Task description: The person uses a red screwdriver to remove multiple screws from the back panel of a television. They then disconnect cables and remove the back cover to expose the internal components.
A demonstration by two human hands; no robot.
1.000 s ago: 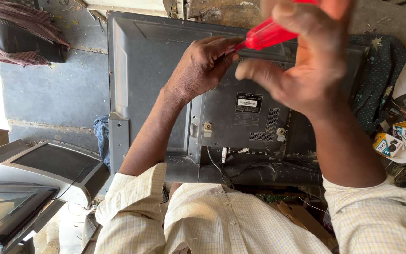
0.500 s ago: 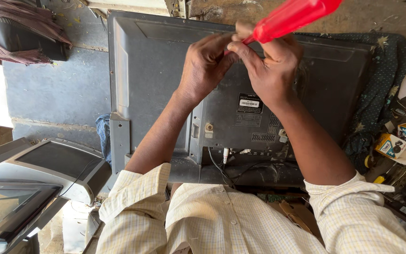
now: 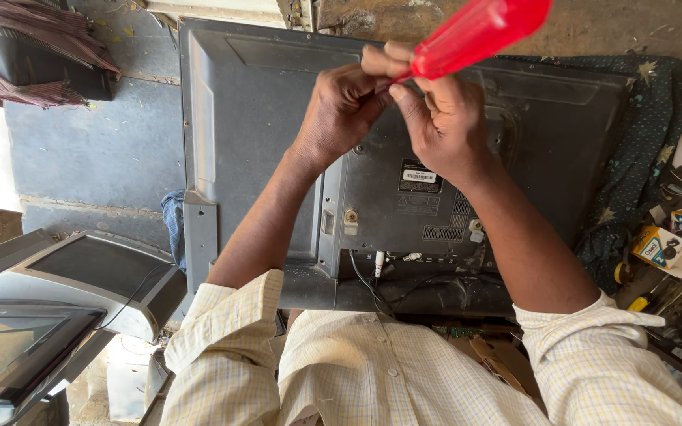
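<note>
Hands meet above the grey television back [image 3: 278,142], right hand [image 3: 444,126] in closed grip on red screwdriver handle [image 3: 479,31], left hand [image 3: 341,110] pinching its shaft.

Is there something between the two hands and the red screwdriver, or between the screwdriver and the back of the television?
Nothing visible. The right hand and left hand both touch the red screwdriver directly. Its tip is hidden behind the fingers, just above the grey television back panel, so contact there cannot be told.

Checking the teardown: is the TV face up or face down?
Face down: the TV shows its grey rear cover, vents, ports and label sticker.
</note>
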